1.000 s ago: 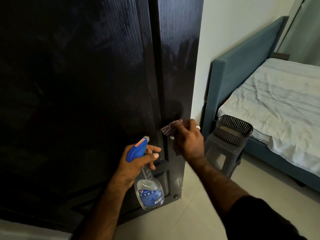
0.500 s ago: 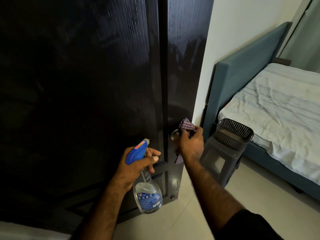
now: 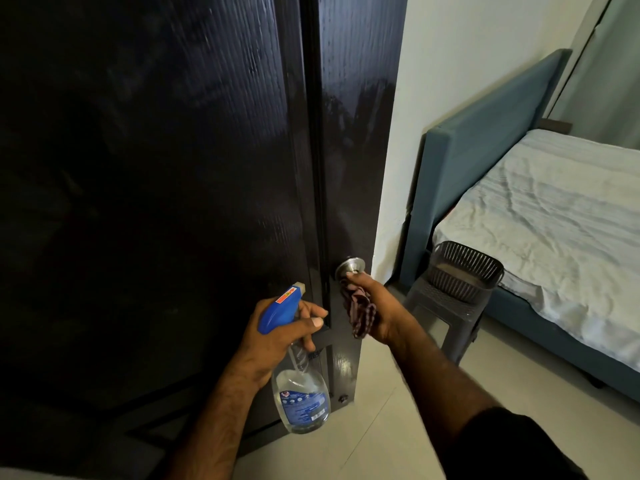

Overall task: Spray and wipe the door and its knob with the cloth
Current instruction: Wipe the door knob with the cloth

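Both hands are working low in the frame's centre. Her or his left hand (image 3: pixel 277 337) is gripping the spray bottle (image 3: pixel 300 393) by its blue head, nozzle aimed up at the dark door (image 3: pixel 173 185), seemingly kept ready for another squirt. Just right of it, the right hand (image 3: pixel 381 311) is clutching the bunched checked cloth (image 3: pixel 360 311), fingertips touching the underside of the silver knob (image 3: pixel 350 265), likely to rub it. Directly above that hand, the knob is sitting near the door's right edge.
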The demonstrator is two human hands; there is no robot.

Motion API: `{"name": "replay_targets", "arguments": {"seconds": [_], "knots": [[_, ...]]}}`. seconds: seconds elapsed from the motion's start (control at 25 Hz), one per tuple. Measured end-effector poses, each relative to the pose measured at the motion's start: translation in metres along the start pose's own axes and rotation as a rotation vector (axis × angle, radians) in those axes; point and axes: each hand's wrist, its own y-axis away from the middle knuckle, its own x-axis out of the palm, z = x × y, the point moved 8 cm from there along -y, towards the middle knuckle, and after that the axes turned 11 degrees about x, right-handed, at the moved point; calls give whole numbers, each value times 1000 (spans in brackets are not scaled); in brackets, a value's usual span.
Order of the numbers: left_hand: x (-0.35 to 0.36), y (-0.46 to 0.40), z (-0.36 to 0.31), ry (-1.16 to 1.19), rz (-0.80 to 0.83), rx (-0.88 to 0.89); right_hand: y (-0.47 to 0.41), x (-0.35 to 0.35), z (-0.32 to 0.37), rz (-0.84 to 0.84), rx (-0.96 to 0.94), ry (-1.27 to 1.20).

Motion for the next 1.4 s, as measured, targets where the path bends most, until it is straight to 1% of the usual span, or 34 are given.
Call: {"name": "replay_targets", "arguments": {"seconds": [0.04, 0.12, 0.16, 0.2, 0.28, 0.32, 0.4, 0.52, 0.56, 0.68, 0.76, 0.88, 0.92, 1.0, 1.16, 1.24, 1.32, 1.4], "knots": [[-1, -1, -1, -3, 2, 5, -3, 0, -3, 60, 13, -45], [-7, -4, -3, -15, 3, 4, -2, 1, -1, 93, 8, -8], [-11, -5, -4, -18, 0, 2, 3, 0, 0, 55, -23, 95], [-15, -6, -5, -19, -5, 5, 10, -6, 2, -34, -71, 250], [-23, -10, -8, -22, -22, 13, 33, -25, 10, -347, -221, 554], [-26, -10, -8, -20, -35, 13, 45, -32, 11, -448, -305, 616], [-29, -8, -9, -40, -67, 17, 62, -34, 4, -477, -420, 672], [-26, -3, -10, -85, -126, -12, 60, -33, 8, -478, -504, 788], [-23, 0, -12, -106, -158, -16, 49, -37, 13, -459, -494, 767], [-8, 10, -19, -105, -278, -26, 14, -44, 25, -246, -356, 663], [5, 19, -22, -75, -337, -27, -1, -52, 26, -159, -331, 576], [24, 24, -32, -32, -395, -34, 0, -43, 26, -21, -202, 447], [28, 24, -34, -26, -408, -36, -1, -37, 23, 11, -158, 445], [31, 24, -35, -24, -427, -43, -2, -28, 19, 48, -121, 437], [28, 17, -32, -44, -435, -28, -14, -17, 24, 59, -145, 416], [23, 7, -28, -42, -437, -32, -24, -11, 30, 67, -138, 357], [16, -8, -24, -36, -433, -34, -41, -4, 38, 83, -108, 247], [7, -26, -20, -27, -419, -23, -60, 2, 43, 84, -91, 223]]}}
